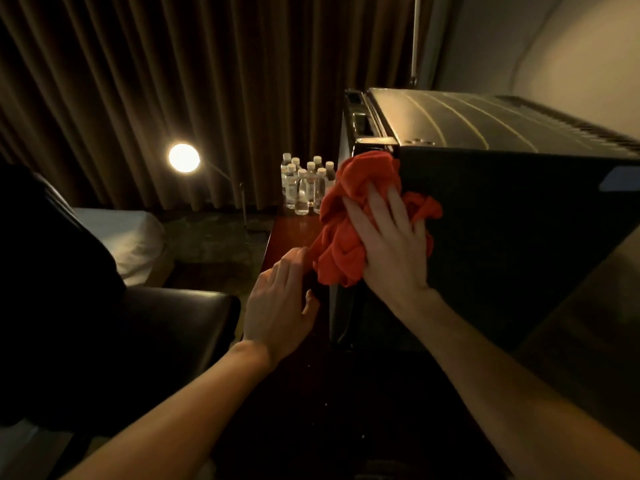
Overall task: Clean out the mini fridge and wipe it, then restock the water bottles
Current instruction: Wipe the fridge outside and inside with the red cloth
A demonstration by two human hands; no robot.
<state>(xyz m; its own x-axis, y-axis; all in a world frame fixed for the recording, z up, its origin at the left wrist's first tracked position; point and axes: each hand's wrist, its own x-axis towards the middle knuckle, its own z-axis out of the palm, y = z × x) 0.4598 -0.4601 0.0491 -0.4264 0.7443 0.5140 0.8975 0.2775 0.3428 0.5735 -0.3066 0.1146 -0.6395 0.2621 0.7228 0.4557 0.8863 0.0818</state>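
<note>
A lit lamp (184, 158) glowed before brown curtains (138, 81); a dark chair (145, 327) stood beside a white bed (128, 237).

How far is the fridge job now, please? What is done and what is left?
Done: cannot tell whether the inside is cleaned. In hand: the right hand presses a red cloth flat against the fridge side; the left hand rests at its front edge. Left: the bottles stand outside on the table.
</note>
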